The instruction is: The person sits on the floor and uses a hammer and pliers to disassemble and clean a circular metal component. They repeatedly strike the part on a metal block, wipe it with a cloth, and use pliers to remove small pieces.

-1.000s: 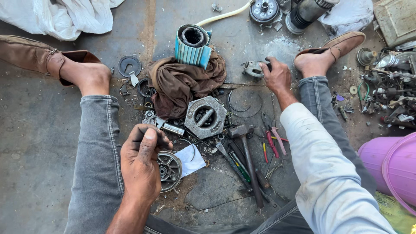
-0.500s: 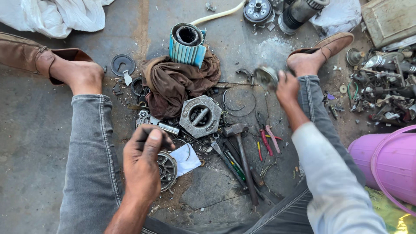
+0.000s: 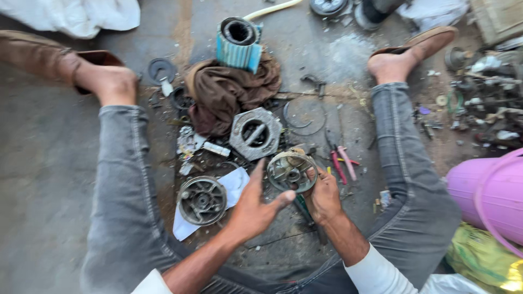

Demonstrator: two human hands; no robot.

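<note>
Head view: right hand [image 3: 325, 197] fingers clamp round metal cover [image 3: 292, 171]; left hand [image 3: 256, 204] fingers spread, thumb touching cover.

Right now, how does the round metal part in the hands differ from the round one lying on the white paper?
The held round part is lifted off the floor, gripped by the right hand with the left hand touching it; the floor round part lies flat on the white paper, untouched. The held one looks brighter, the other darker. Both are round, grimy, with centre hubs.

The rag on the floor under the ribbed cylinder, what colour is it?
The rag is brown; the head view shows it, just beyond both hands.
</note>
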